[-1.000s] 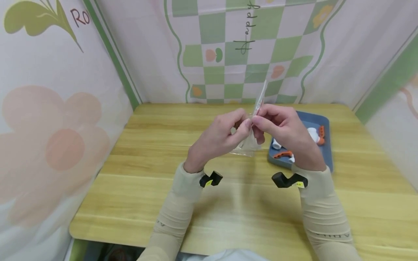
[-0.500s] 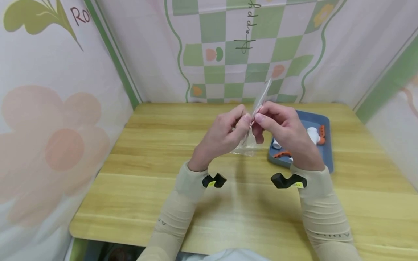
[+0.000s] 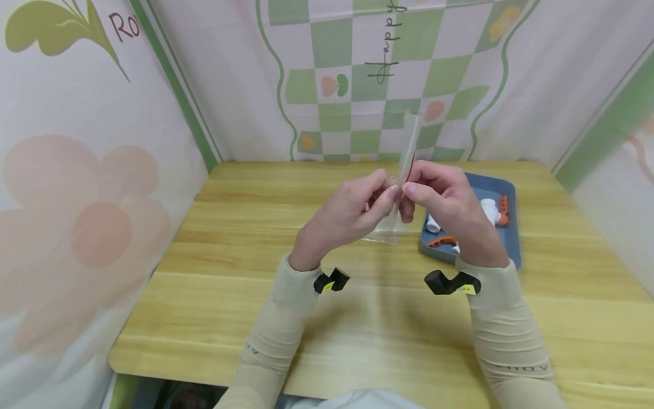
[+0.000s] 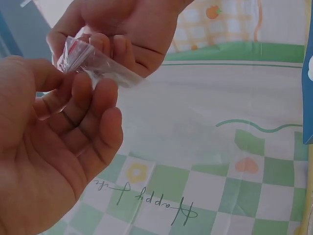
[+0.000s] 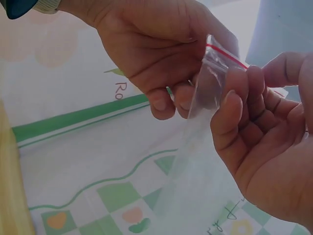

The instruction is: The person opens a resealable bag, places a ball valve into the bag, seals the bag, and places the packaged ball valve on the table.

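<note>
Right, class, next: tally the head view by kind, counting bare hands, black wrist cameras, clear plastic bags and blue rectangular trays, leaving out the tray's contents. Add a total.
Bare hands: 2
Black wrist cameras: 2
Clear plastic bag with red strip: 1
Blue rectangular tray: 1
Total: 6
</note>
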Tool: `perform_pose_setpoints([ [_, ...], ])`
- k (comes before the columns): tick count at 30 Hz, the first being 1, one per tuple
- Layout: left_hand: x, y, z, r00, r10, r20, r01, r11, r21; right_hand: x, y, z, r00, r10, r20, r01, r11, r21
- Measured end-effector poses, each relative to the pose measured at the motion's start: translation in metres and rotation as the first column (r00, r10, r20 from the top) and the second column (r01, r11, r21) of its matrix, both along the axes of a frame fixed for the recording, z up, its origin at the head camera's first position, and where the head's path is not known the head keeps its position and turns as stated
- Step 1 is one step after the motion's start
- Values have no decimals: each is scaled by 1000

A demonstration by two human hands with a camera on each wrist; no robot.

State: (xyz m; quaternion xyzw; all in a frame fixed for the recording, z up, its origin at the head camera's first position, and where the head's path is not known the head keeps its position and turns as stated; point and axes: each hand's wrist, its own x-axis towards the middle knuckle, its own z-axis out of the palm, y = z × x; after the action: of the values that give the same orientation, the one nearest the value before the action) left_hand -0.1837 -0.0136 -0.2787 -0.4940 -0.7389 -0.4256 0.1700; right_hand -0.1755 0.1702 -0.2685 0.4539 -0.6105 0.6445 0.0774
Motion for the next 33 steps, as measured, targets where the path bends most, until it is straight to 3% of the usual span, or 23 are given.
perform_pose_setpoints([
  [5,3,-1,3,999,8,32,-7,1000,-8,0,-2,-1,999,-41,-17,42,998,50],
  [11,5,1,3,994,85,-66,-88,995,-37,1,-7,-2,992,-122,-26,124,989,79],
  [14,3,3,2,993,92,-69,-93,995,-23,1,-7,-2,991,-133,-7,134,988,79],
  [20,1,5,-1,1000,-7,25,5,996,88,3,-8,-3,995,-100,-12,100,995,21],
  [28,6,17,0,996,-89,-8,88,966,244,8,-8,-3,987,-133,-93,126,989,-75],
  [33,7,17,-1,986,-157,58,133,945,299,7,-10,-4,993,-87,-83,77,991,-112],
])
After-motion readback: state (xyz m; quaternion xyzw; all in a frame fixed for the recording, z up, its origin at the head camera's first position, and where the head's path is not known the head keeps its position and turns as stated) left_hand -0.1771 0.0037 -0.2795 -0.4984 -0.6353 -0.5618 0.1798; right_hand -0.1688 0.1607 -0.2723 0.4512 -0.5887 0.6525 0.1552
